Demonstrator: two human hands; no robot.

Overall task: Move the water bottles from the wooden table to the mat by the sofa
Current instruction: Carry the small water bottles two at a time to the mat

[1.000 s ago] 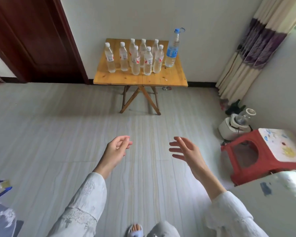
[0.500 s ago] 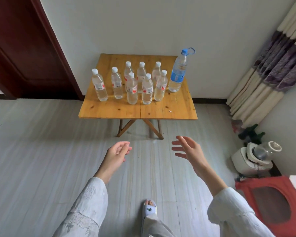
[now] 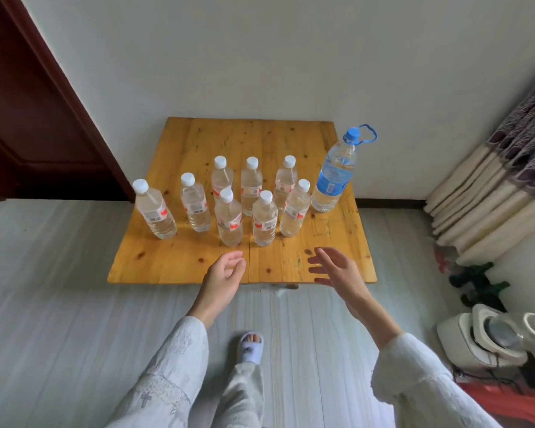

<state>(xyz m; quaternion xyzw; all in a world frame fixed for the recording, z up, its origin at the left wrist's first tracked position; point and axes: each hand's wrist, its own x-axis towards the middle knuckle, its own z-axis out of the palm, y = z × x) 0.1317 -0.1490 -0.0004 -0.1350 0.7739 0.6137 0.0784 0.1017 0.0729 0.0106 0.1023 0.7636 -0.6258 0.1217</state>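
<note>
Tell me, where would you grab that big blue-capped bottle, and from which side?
Probably by the blue carry loop at its cap, or round the narrower shoulder above the label. The big bottle stands upright at the table's right edge, with small bottles crowding its left, so coming from the right or above with the right hand looks easiest.

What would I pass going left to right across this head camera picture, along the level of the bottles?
Dark wooden door → leftmost small bottle → cluster of small bottles on the wooden table → big blue-labelled bottle → curtain.
</note>
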